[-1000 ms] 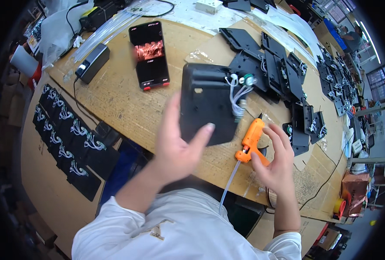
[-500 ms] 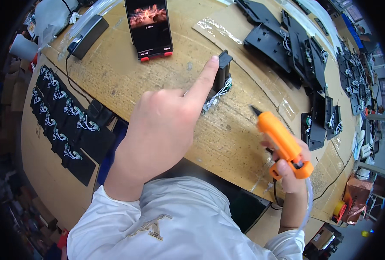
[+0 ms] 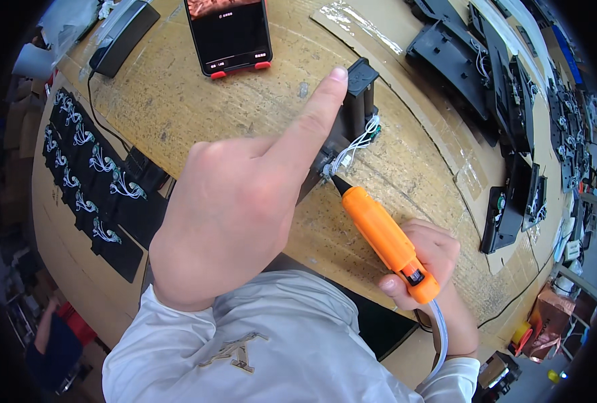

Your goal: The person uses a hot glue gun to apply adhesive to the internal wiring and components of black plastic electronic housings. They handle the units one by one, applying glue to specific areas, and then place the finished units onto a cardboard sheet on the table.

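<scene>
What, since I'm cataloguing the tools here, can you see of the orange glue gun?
The orange glue gun looks plastic, with a dark, pointed nozzle and a translucent strand curving from its rear. The right hand grips it over the table, slanted, nozzle toward the upper left. Its tip is by white wires; contact is unclear.

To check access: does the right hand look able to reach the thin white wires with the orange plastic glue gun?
Likely yes: the right hand holds the glue gun, its black nozzle close to the wires, with nothing visible between.
</scene>
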A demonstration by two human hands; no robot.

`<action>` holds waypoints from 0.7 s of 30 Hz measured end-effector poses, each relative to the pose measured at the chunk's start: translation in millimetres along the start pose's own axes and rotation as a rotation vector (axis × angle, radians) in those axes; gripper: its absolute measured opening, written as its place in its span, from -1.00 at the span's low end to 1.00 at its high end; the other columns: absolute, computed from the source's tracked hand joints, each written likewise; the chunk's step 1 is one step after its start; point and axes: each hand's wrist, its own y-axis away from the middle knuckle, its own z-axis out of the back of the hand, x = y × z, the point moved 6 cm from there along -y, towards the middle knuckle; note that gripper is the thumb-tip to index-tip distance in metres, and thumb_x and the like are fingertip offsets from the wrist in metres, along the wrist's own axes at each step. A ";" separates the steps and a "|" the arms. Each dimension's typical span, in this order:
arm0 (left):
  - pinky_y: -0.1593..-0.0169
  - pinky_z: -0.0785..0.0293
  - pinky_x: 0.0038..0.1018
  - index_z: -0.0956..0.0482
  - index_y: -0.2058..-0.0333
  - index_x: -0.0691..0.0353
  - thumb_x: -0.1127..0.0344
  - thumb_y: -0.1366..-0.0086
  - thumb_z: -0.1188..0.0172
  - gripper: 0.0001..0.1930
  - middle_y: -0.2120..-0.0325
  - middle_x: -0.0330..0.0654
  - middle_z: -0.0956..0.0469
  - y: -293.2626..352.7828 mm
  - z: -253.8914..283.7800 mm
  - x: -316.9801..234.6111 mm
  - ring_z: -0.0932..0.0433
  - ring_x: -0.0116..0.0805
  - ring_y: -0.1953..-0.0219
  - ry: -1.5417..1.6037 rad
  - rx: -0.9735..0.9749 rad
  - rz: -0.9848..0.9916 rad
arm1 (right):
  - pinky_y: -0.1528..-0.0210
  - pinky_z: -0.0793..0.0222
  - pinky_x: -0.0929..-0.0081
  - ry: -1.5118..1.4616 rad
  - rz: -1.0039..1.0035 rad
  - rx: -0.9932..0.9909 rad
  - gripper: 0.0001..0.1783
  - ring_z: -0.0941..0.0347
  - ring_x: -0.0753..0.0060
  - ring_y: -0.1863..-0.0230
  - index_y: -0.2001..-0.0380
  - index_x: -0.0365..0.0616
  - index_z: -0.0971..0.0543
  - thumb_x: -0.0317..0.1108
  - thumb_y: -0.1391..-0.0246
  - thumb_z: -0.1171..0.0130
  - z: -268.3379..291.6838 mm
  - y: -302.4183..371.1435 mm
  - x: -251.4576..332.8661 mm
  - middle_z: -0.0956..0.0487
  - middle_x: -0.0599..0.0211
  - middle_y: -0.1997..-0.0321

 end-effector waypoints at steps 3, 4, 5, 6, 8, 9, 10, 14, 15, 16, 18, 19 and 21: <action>0.42 -0.43 -0.26 -0.29 -0.29 0.31 0.60 0.04 -0.24 -0.20 0.45 0.06 -0.59 -0.6 -0.2 1.2 -0.51 0.02 0.56 -0.005 0.017 -0.003 | 0.60 -0.32 0.46 0.041 -0.006 0.001 -0.51 -0.41 0.29 0.67 0.51 -0.21 -0.59 0.04 0.16 -0.47 -1.3 -0.8 3.6 -0.46 0.33 0.67; 0.42 -0.43 -0.26 -0.30 -0.28 0.31 0.60 0.04 -0.24 -0.20 0.44 0.06 -0.59 -0.6 -0.5 2.3 -0.52 0.02 0.56 -0.003 0.014 -0.004 | 0.61 -0.31 0.46 0.054 -0.002 -0.007 -0.52 -0.41 0.30 0.68 0.51 -0.21 -0.59 0.02 0.17 -0.48 -2.1 -1.1 4.7 -0.46 0.33 0.67; 0.41 -0.44 -0.26 -0.30 -0.28 0.32 0.60 0.04 -0.24 -0.20 0.43 0.06 -0.59 -0.3 -0.6 2.8 -0.53 0.02 0.55 -0.001 0.015 -0.002 | 0.62 -0.31 0.47 0.066 0.002 -0.015 -0.52 -0.40 0.30 0.68 0.51 -0.21 -0.59 0.01 0.18 -0.50 -3.1 -1.0 6.2 -0.46 0.34 0.67; 0.41 -0.44 -0.26 -0.30 -0.28 0.32 0.59 0.04 -0.24 -0.21 0.42 0.07 -0.60 -0.7 -0.5 3.3 -0.53 0.02 0.54 0.001 0.015 -0.004 | 0.62 -0.30 0.47 0.080 0.006 -0.024 -0.53 -0.40 0.30 0.69 0.51 -0.22 -0.59 -0.01 0.20 -0.51 -3.3 -0.7 7.3 -0.46 0.34 0.67; 0.40 -0.45 -0.27 -0.30 -0.28 0.32 0.59 0.03 -0.24 -0.21 0.41 0.07 -0.60 -1.0 -0.3 3.0 -0.54 0.02 0.54 0.003 0.024 0.001 | 0.63 -0.28 0.47 0.101 0.005 -0.032 -0.53 -0.39 0.31 0.70 0.52 -0.21 -0.58 -0.02 0.20 -0.51 -3.4 -0.3 7.6 -0.45 0.35 0.68; 0.40 -0.45 -0.27 -0.31 -0.27 0.33 0.59 0.03 -0.24 -0.21 0.40 0.07 -0.60 -1.4 0.1 3.0 -0.54 0.02 0.53 0.004 0.026 0.002 | 0.64 -0.27 0.48 0.112 0.005 -0.037 -0.54 -0.38 0.31 0.70 0.52 -0.21 -0.58 -0.03 0.21 -0.51 -3.2 -0.4 7.9 -0.44 0.35 0.68; 0.40 -0.46 -0.27 -0.31 -0.27 0.32 0.59 0.03 -0.24 -0.22 0.40 0.07 -0.60 -1.5 0.4 2.9 -0.55 0.01 0.53 0.004 0.027 0.003 | 0.64 -0.26 0.47 0.111 -0.001 -0.034 -0.54 -0.38 0.32 0.71 0.53 -0.21 -0.58 -0.03 0.21 -0.51 -3.5 -0.1 8.0 -0.43 0.35 0.69; 0.39 -0.46 -0.27 -0.30 -0.27 0.33 0.59 0.03 -0.25 -0.21 0.39 0.07 -0.61 -1.8 1.0 4.1 -0.55 0.02 0.52 0.014 0.025 0.007 | 0.66 -0.23 0.47 0.113 -0.013 -0.027 -0.55 -0.35 0.33 0.73 0.57 -0.19 -0.57 -0.03 0.21 -0.51 -4.0 0.7 6.6 -0.40 0.37 0.72; 0.39 -0.47 -0.28 -0.30 -0.28 0.34 0.59 0.03 -0.25 -0.21 0.39 0.07 -0.61 -2.0 1.0 4.5 -0.56 0.03 0.52 0.023 0.025 0.010 | 0.67 -0.22 0.47 0.114 -0.014 -0.023 -0.56 -0.34 0.33 0.73 0.58 -0.18 -0.57 -0.03 0.21 -0.51 -3.7 0.4 5.9 -0.39 0.38 0.72; 0.38 -0.47 -0.28 -0.30 -0.28 0.34 0.59 0.03 -0.25 -0.21 0.39 0.08 -0.61 -2.3 1.4 4.9 -0.56 0.03 0.51 0.040 0.027 0.017 | 0.67 -0.21 0.47 0.108 -0.016 -0.020 -0.55 -0.34 0.33 0.73 0.58 -0.18 -0.56 -0.02 0.20 -0.50 -3.6 0.7 5.1 -0.39 0.38 0.72; 0.38 -0.47 -0.28 -0.29 -0.28 0.35 0.59 0.03 -0.25 -0.21 0.39 0.08 -0.61 -3.2 2.3 6.7 -0.56 0.04 0.51 0.075 0.026 0.023 | 0.67 -0.21 0.47 0.096 -0.018 -0.014 -0.55 -0.33 0.34 0.74 0.59 -0.18 -0.56 0.00 0.19 -0.49 -3.4 1.2 3.9 -0.38 0.38 0.73; 0.38 -0.47 -0.29 -0.28 -0.28 0.35 0.59 0.02 -0.25 -0.20 0.39 0.09 -0.61 -3.4 2.3 8.3 -0.56 0.05 0.51 0.093 0.023 0.022 | 0.67 -0.21 0.47 0.091 -0.018 -0.017 -0.54 -0.33 0.34 0.74 0.60 -0.17 -0.56 0.00 0.18 -0.48 -3.0 0.8 3.7 -0.38 0.38 0.73; 0.38 -0.47 -0.29 -0.27 -0.29 0.35 0.59 0.02 -0.25 -0.20 0.39 0.09 -0.61 -3.5 2.3 11.7 -0.56 0.06 0.50 0.120 0.022 0.030 | 0.67 -0.21 0.47 0.079 -0.018 -0.021 -0.53 -0.33 0.34 0.74 0.60 -0.17 -0.56 0.02 0.17 -0.47 -2.8 0.2 3.8 -0.37 0.39 0.73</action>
